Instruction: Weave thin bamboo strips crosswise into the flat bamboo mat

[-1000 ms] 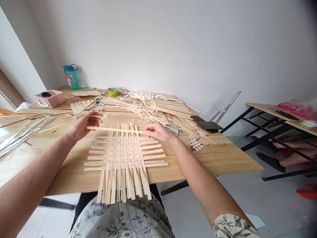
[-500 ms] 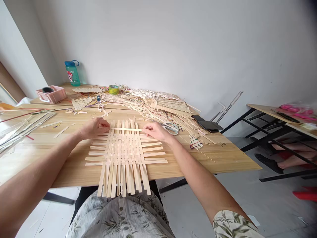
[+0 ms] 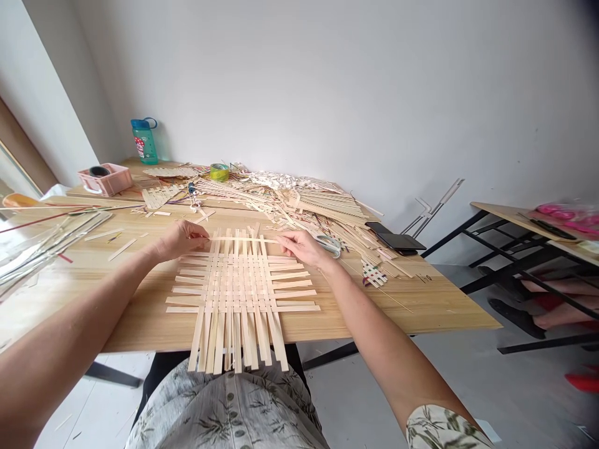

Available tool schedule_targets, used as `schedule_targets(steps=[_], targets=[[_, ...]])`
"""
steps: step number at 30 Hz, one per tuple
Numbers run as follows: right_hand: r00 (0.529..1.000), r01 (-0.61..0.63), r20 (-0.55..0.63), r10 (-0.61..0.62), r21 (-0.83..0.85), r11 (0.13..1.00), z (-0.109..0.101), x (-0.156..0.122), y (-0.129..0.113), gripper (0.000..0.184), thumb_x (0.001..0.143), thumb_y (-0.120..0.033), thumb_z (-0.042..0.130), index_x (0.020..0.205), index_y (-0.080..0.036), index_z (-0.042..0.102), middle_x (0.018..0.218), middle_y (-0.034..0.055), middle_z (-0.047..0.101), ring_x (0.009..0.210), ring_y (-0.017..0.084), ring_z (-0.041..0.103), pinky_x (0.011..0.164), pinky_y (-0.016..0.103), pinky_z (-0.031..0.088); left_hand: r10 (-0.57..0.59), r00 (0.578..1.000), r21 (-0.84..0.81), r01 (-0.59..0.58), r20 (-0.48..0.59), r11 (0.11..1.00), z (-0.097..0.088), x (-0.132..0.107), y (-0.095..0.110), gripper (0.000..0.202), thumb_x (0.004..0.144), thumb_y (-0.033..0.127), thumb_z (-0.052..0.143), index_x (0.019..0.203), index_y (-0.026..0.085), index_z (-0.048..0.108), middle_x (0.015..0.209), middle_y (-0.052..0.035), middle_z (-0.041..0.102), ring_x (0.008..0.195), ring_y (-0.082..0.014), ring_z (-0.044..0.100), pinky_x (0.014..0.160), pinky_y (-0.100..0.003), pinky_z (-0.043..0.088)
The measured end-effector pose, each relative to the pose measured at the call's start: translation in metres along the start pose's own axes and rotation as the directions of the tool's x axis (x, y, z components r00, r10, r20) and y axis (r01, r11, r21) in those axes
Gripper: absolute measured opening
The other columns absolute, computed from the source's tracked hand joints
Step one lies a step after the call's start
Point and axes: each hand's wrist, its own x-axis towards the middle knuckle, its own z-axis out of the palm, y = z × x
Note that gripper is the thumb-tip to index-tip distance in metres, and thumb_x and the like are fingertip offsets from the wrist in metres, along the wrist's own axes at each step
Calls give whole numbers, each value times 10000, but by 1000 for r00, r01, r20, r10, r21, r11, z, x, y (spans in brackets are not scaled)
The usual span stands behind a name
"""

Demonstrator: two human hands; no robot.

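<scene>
Strip (image 3: 225, 238) is now lying lower, across the mat's (image 3: 239, 280) far end, seemingly becoming another row, while your left hand (image 3: 180, 241) and right hand (image 3: 302, 247) are pinching its ends.

The woven mat (image 3: 241, 280) is showing a pale straw colour in an over-and-under check, the thin strip (image 3: 248, 239) is looking plain cream, and the counter (image 3: 318, 325) is displaying honey-toned, grained wood. The bottle (image 3: 148, 149) is bearing a red-and-white print on teal below a blue cap (image 3: 140, 124), the crate (image 3: 112, 183) is looking dusty pink, and the tape roll (image 3: 219, 173) is gleaming yellow-green. The shirt (image 3: 215, 411) is carrying a green leaf print on pale grey, while the small woven scrap (image 3: 374, 274) is mixing whitish checks with darker ones.
</scene>
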Motion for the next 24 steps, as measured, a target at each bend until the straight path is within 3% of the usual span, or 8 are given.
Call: schedule_targets(steps=[3,8,11,17,24], targets=[[1000,-8,-14,9,14,1000,2,0,0,485,913,-581,495,704,-163,625,632,-2,529,581,113,476,516,229,345,-5,1000,-22,6,19,1000,1,-1,2,370,733,448,586,867,148,755,661,-33,688,616,-166,597,568,-238,429],[1000,-21,-12,21,30,999,7,0,-2,406,844,-518,586,928,-145,725,705,5,604,592,114,482,538,235,356,34,997,-3,-34,68,999,1,-1,3,429,822,533,536,749,144,700,599,-17,603,542,-123,487,530,-229,371],[1000,-6,-5,6,13,1000,11,0,-6,341,820,-454,597,864,-143,730,776,25,663,651,125,529,602,247,407,40,994,9,-41,98,999,2,-1,2,435,825,534,535,672,148,665,580,-10,574,534,-117,454,522,-228,347],[999,7,-33,-10,-89,996,11,1,-6,211,791,-328,605,743,-160,724,736,20,688,685,148,563,663,265,420,26,992,9,-27,123,1000,2,-1,-2,394,766,527,597,746,151,714,654,-23,648,598,-142,520,555,-229,383],[999,-12,-41,6,-151,988,10,2,2,228,785,-354,630,676,-163,694,670,15,666,629,145,551,606,259,380,-4,993,34,0,116,999,0,0,-1,406,750,548,593,711,160,707,639,-16,644,583,-141,519,546,-235,372]])
